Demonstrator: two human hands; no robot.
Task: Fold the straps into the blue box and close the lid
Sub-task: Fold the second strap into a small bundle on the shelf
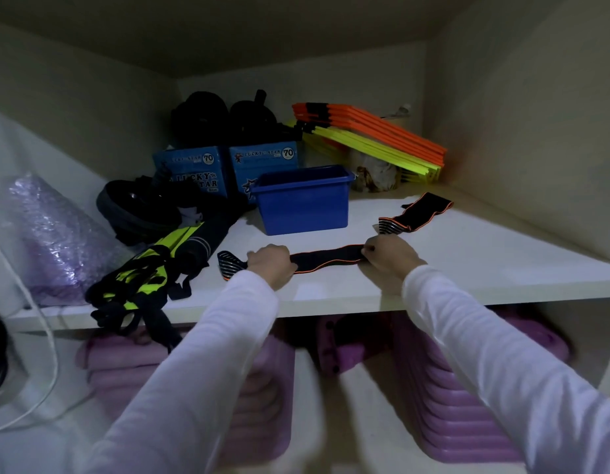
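Folding first black orange-edged elastic strap [326, 260], flat on white shelf [468, 261] before open blue plastic box [303, 203]. Left hand [273, 265], right hand [387, 256] pinching ends. Next, probably: bringing ends together. Second strap [416, 215] waiting; lid unseen.

White shelf [450, 265] bears blue box [305, 203] (lidless) and two straps [326, 260].
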